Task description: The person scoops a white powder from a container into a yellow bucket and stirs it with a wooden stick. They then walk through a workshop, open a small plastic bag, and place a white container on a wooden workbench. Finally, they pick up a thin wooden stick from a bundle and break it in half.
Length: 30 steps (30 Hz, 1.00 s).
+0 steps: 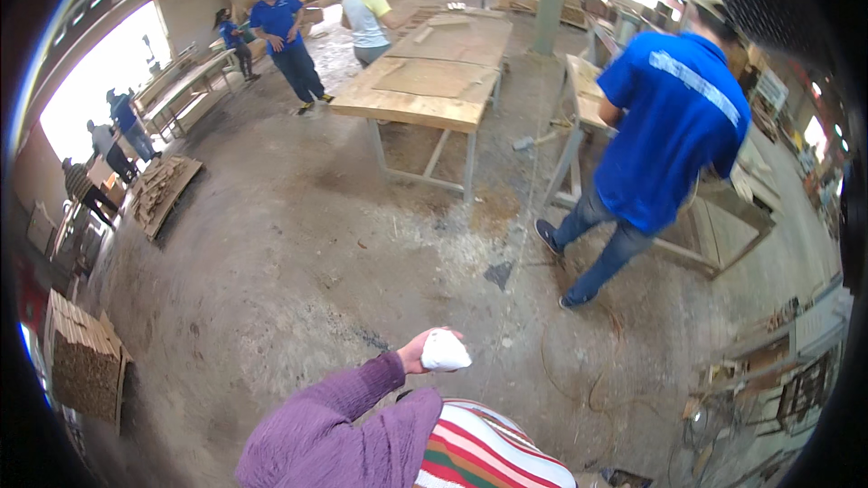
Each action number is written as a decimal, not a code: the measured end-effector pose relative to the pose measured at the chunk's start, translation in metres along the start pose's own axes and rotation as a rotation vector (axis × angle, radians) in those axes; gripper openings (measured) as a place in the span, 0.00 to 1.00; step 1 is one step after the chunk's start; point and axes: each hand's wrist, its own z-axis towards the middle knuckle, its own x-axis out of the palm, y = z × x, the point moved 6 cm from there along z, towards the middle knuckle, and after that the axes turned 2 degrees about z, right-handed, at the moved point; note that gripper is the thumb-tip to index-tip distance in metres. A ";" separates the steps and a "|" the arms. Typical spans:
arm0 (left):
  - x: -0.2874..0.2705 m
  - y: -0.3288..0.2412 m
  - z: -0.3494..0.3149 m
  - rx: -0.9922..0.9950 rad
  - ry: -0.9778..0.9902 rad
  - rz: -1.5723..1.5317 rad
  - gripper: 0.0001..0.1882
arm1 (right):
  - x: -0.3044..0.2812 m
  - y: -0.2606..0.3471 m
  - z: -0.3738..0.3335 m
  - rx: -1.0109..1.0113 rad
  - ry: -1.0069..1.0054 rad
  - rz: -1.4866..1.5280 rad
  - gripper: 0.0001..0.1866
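Observation:
My left hand (414,351), at the end of a purple knit sleeve (375,375), is held out in front of my striped top (479,452). It grips a small white wad-like thing (445,351), roughly three-cornered and smooth; its exact kind does not show. My fingers are closed behind it and mostly hidden. Below the hand lies bare concrete floor (316,307). My right hand is out of the picture.
A wooden worktable (411,108) on metal legs stands ahead. At the right a person in a blue shirt (665,136) stands by another bench (583,95). Several other people stand further off. Stacked wood (86,357) and a loaded pallet (165,194) are at the left.

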 end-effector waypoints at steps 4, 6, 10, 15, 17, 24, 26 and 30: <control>-0.058 -0.053 -0.047 0.226 -0.060 -0.197 0.21 | 0.032 0.012 0.066 0.063 0.164 -0.112 0.12; -0.077 -0.073 -0.052 0.326 -0.086 -0.300 0.20 | 0.038 0.009 0.103 0.102 0.218 -0.192 0.12; -0.112 -0.132 -0.062 0.516 -0.113 -0.405 0.21 | 0.048 0.002 0.184 0.185 0.321 -0.378 0.11; -0.147 -0.208 -0.104 0.795 -0.228 -0.443 0.22 | 0.050 0.039 0.331 -0.144 0.424 -0.783 0.10; -0.150 -0.250 -0.101 0.888 -0.244 -0.473 0.22 | 0.046 0.082 0.408 -0.413 0.306 -0.858 0.10; -0.185 -0.298 -0.127 1.190 -0.441 -0.618 0.22 | 0.238 0.433 0.625 -0.689 0.382 -0.178 0.16; -0.204 -0.299 -0.140 1.241 -0.447 -0.672 0.23 | 0.301 0.528 0.642 -0.698 0.525 -0.102 0.19; -0.233 -0.327 -0.162 1.325 -0.325 -0.805 0.24 | 0.401 0.647 0.623 -0.852 0.686 -0.006 0.16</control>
